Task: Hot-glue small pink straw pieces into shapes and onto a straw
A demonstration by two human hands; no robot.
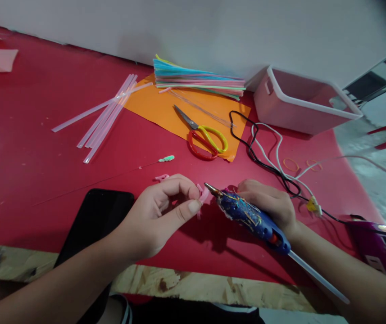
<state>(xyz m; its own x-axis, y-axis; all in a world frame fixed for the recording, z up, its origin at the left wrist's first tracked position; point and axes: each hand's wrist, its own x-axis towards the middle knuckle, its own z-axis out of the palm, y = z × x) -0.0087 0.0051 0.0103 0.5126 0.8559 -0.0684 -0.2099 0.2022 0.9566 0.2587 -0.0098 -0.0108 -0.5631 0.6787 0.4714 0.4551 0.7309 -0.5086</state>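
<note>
Glue gun point(250, 216) nozzle point(213, 190) poised at the pink piece point(205, 195)

To do this step well, the pink piece is best held motionless while the nozzle alone moves; a small, measured bead should be enough, and the left fingertips – very near a tip that is probably hot – would be safer a little farther back; whether tip and piece touch, I cannot tell.

The left hand point(161, 220) reaches in from the lower left, thumb and forefinger pinching the piece just above the red table point(27, 180); the right hand point(272, 204) comes from the lower right, wrapped round the gun's far side – its fingers mostly hidden, trigger pressure impossible to judge; the gun tilts, nozzle up and leftward, glue stick point(319, 276) trailing behind.
</note>
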